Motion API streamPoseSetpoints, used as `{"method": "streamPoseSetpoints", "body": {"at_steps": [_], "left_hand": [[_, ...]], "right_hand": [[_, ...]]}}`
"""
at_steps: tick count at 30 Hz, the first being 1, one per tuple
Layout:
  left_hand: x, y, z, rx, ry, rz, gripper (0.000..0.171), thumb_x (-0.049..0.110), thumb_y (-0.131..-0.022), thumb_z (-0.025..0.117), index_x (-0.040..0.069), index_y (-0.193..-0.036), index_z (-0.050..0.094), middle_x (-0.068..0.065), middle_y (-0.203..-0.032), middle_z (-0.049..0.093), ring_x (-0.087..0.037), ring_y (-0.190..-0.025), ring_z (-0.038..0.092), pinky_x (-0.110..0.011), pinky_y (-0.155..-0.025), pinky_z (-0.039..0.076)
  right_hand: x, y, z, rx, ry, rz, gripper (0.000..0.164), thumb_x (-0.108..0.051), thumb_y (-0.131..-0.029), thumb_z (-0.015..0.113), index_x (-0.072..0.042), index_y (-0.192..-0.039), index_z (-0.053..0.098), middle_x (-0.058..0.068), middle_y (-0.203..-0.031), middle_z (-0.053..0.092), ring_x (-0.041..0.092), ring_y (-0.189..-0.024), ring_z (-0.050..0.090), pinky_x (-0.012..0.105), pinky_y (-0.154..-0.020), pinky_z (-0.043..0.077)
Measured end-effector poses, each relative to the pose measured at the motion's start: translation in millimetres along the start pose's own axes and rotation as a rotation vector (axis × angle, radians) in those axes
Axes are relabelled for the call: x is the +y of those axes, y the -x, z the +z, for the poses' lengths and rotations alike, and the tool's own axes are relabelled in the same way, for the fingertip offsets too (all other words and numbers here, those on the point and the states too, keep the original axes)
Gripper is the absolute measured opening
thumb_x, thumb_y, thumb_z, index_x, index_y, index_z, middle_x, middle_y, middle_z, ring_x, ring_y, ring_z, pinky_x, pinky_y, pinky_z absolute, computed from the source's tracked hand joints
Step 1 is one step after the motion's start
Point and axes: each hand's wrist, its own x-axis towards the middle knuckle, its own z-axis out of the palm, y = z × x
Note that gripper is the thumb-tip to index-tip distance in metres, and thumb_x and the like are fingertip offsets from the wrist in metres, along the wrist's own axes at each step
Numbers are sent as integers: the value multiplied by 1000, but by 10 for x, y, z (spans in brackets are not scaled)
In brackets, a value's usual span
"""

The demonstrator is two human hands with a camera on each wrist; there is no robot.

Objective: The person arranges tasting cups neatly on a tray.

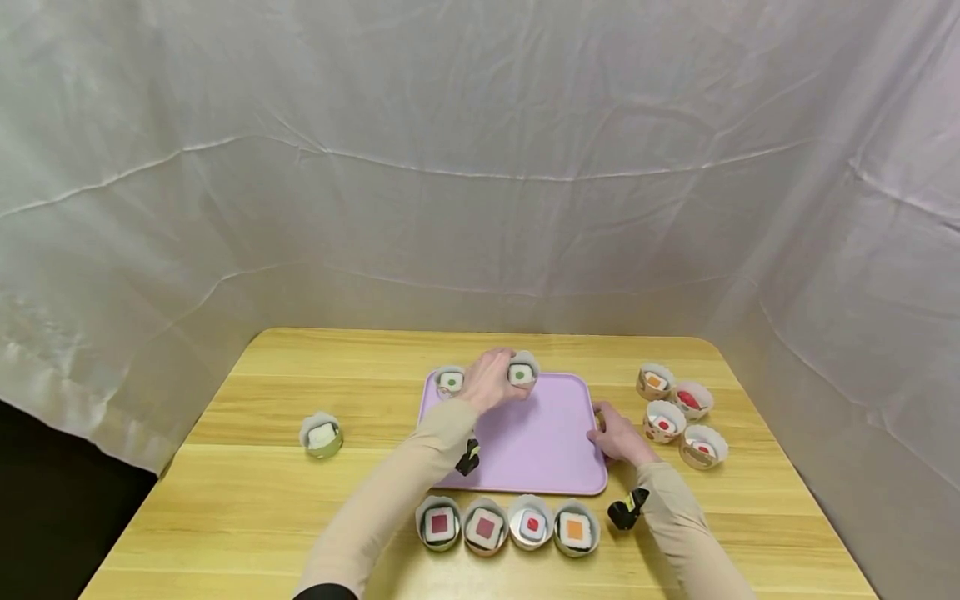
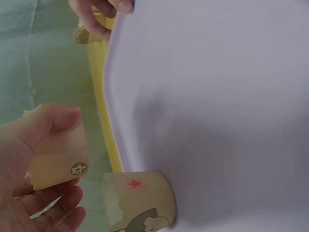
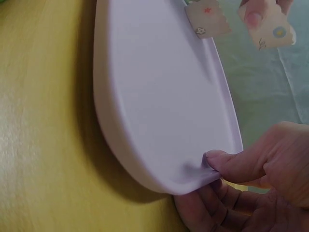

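My left hand (image 1: 491,382) grips a paper cup (image 2: 60,162) with its thumb and fingers, near the back edge of a lilac tray (image 1: 532,450). Inside this cup is a toy sushi piece (image 1: 521,374), white with a green centre. A second paper cup (image 2: 147,200) with a similar green-centred piece (image 1: 450,382) stands at the tray's back left corner. My right hand (image 1: 619,435) pinches the tray's right rim, thumb on top and fingers beneath, as the right wrist view shows.
Before the tray stands a row of several cups (image 1: 531,523) with sushi pieces, red, orange or dark red in the middle. Several more cups (image 1: 663,422) cluster at the right of the wooden table (image 1: 255,500). One green cup (image 1: 322,436) stands alone at left. A grey curtain (image 1: 480,208) hangs behind.
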Motion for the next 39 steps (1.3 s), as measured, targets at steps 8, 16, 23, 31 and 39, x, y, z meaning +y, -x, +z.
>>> {"method": "streamPoseSetpoints", "body": {"at_steps": [8, 16, 23, 31, 39], "left_hand": [[-13, -97, 138, -31, -108, -33, 55, 39, -74, 88, 12, -115, 65, -6, -102, 72, -23, -93, 67, -35, -79, 55], [10, -156, 250, -84, -246, -40, 65, 48, -77, 83, 14, -127, 62, -6, -117, 72, -25, -112, 63, -40, -105, 45], [0, -218, 374, -115, -295, -58, 67, 51, -78, 80, 15, -130, 61, -5, -121, 71, -25, -123, 58, -45, -116, 35], [-20, -216, 448, -148, -307, -72, 73, 49, -76, 81, 13, -135, 59, -1, -127, 71, -25, -129, 54, -49, -121, 28], [-6, -220, 454, -151, -308, -82, 61, 50, -79, 78, 13, -126, 63, -1, -122, 72, -24, -124, 57, -48, -120, 28]], "right_hand": [[5, 19, 7, 7, -8, -4, 47, -2, -97, 54, 5, -141, 36, 18, -87, 55, 22, -64, 63, 33, -53, 57], [10, 19, 16, 3, -25, 2, 47, -1, -97, 53, 5, -140, 36, 17, -87, 56, 22, -63, 62, 33, -52, 57], [12, 8, 17, -2, -21, 16, 47, -3, -98, 54, 4, -141, 36, 16, -86, 56, 22, -64, 62, 32, -53, 57], [24, -10, 14, -2, -14, 21, 48, -4, -98, 54, 4, -142, 35, 17, -88, 56, 22, -64, 63, 32, -53, 56], [10, -6, -2, -6, -23, 11, 48, -4, -98, 54, 4, -142, 35, 18, -89, 55, 22, -65, 62, 32, -54, 56]]}}
